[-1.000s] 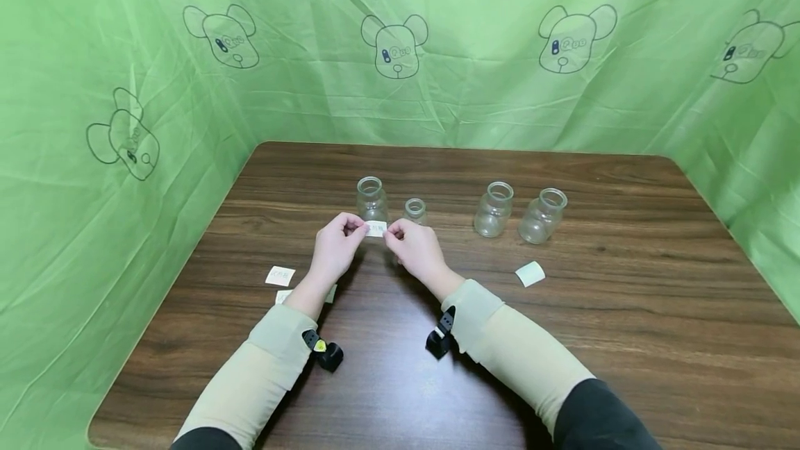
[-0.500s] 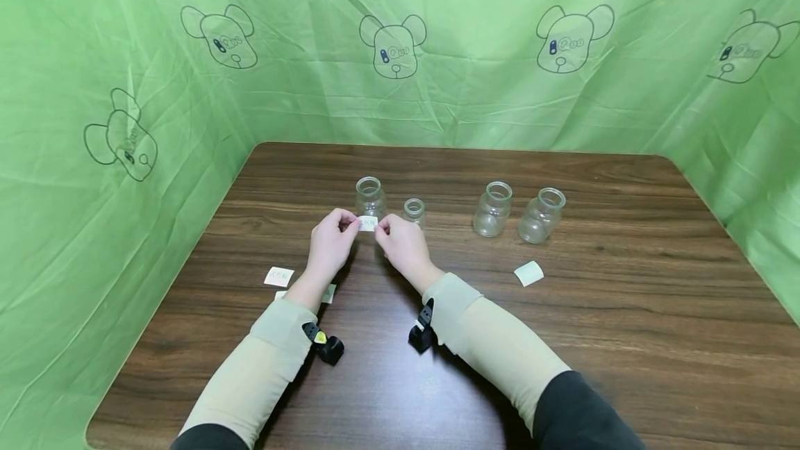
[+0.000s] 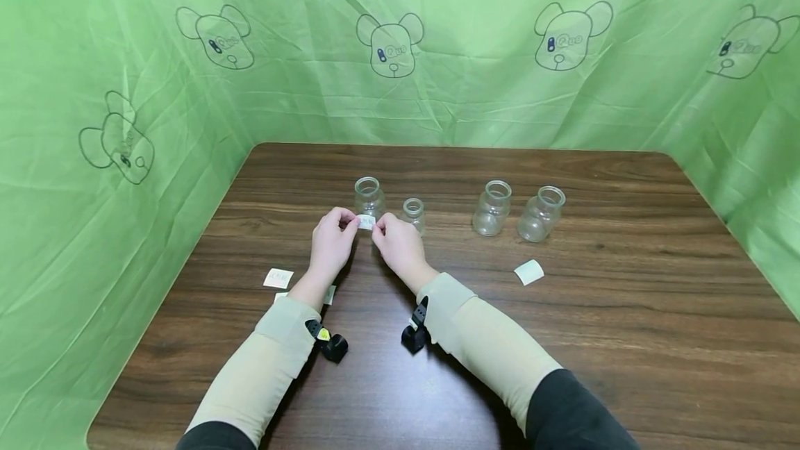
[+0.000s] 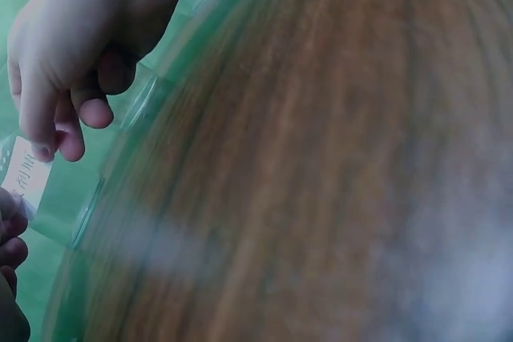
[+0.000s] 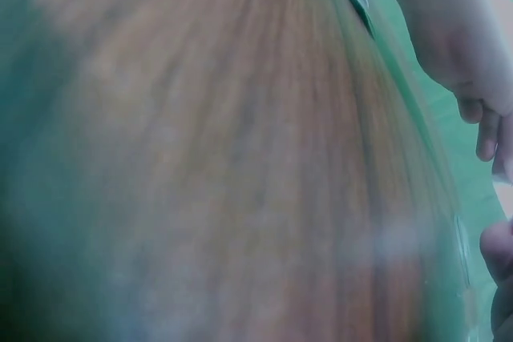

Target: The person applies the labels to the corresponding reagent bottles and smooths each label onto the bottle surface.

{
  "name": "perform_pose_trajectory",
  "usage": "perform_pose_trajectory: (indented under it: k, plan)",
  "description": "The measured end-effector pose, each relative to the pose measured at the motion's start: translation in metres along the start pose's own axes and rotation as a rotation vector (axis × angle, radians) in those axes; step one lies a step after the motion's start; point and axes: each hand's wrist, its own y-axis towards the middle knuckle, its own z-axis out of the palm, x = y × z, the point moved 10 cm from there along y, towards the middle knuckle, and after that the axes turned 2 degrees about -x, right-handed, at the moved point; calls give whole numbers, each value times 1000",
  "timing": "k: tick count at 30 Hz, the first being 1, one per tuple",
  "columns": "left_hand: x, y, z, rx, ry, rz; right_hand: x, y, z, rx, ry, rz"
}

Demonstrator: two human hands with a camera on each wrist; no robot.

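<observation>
A small white label (image 3: 366,222) with handwriting on it is stretched between both hands, overlapping the lower front of a clear glass jar (image 3: 369,194). My left hand (image 3: 330,245) pinches its left end between thumb and forefinger. At the other end, the thumb and fingers of my right hand (image 3: 401,247) pinch the label too. The left wrist view shows the writing on the label (image 4: 29,175) between fingertips of both hands. Just behind the right hand stands a smaller glass jar (image 3: 414,211), its lower part partly hidden.
Two more glass jars, one (image 3: 492,210) beside the other (image 3: 541,216), stand to the right. A white slip (image 3: 529,272) lies in front of them. Another written slip (image 3: 278,278) lies at left; further slips are partly covered by the left arm. A green curtain (image 3: 462,110) surrounds the table.
Both hands and the label have shifted slightly left and up toward the left jar, the right hand more than the left. In the last half second movement is small.
</observation>
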Motion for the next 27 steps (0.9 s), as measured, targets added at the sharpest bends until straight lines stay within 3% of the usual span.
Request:
perform_pose_trajectory:
  k: [7,27]
  plan:
    - [5,0,1,-27,-21,-20,6,2,0,-39,-81,-44]
    - [13,4,6,-41,-55,-62,-3,8,5,-32,-72,21]
